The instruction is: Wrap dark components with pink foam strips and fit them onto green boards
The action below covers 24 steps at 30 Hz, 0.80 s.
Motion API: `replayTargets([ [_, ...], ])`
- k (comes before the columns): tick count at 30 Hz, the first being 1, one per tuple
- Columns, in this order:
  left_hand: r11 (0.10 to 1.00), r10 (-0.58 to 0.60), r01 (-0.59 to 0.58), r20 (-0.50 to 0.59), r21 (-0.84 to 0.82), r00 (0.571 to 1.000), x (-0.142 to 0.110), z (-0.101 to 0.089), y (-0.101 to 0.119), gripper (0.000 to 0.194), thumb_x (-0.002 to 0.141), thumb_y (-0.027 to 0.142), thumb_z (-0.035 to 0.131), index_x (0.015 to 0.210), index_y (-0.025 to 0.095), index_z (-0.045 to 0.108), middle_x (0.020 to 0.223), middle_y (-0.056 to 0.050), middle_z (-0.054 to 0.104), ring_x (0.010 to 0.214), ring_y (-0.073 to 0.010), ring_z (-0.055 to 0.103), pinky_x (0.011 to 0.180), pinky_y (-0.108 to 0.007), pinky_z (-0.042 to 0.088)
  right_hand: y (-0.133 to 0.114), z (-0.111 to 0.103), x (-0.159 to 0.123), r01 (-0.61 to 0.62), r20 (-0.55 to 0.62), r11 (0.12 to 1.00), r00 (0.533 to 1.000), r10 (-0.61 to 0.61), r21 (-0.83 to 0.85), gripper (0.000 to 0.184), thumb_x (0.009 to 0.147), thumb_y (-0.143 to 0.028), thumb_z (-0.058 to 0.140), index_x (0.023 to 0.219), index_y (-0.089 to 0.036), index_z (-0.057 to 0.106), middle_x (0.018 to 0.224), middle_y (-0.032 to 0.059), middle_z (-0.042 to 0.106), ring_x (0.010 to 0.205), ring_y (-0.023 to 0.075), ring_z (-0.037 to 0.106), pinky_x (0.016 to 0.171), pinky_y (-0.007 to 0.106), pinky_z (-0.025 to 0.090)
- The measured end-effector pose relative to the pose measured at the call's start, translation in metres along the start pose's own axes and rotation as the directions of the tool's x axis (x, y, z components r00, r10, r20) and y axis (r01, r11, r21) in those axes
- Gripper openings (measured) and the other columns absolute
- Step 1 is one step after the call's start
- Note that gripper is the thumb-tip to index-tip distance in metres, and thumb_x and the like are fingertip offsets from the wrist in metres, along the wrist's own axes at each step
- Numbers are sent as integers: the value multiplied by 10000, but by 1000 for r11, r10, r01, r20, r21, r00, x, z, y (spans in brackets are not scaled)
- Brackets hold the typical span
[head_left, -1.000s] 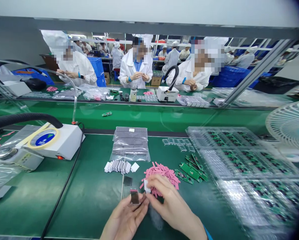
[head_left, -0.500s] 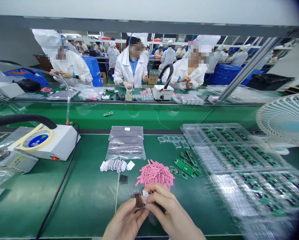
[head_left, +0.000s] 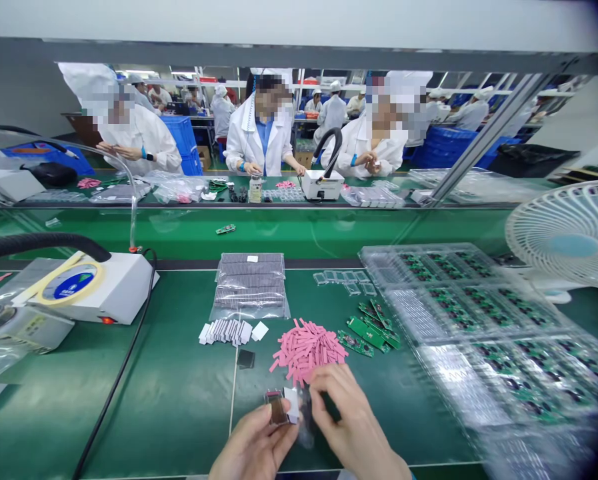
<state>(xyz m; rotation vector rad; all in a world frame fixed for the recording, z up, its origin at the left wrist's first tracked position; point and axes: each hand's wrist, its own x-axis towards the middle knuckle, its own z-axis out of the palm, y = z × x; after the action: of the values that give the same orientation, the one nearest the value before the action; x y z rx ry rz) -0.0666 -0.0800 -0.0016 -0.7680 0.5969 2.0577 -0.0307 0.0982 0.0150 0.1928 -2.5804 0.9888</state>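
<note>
Item: small dark rectangular component (head_left: 277, 409), glossy face, thin frame, white tab (head_left: 292, 405) at its right edge.
Location: in the left hand (head_left: 253, 443), above the green counter (head_left: 179, 373), just below a pile of pink strips (head_left: 309, 350).
Fingers: left closed on the component; right hand (head_left: 353, 427) open, just beside it, not gripping.
Handling: likely light, stiff and fragile, with a slippery face; best held by its edges.
</note>
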Motion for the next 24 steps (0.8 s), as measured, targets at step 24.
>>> replayTargets([
  [24,991,-47,53,52,-122,998,-11,12,19,217,791,179,691,925,9,687,1048,-228,689,1025,-285,675,959,-395,531,9,29,-54,251,24,904,966,-259,-346,339,998,-197,349,1131,-193,661,1245,46,611,1195,150,556,1004,295,425],
])
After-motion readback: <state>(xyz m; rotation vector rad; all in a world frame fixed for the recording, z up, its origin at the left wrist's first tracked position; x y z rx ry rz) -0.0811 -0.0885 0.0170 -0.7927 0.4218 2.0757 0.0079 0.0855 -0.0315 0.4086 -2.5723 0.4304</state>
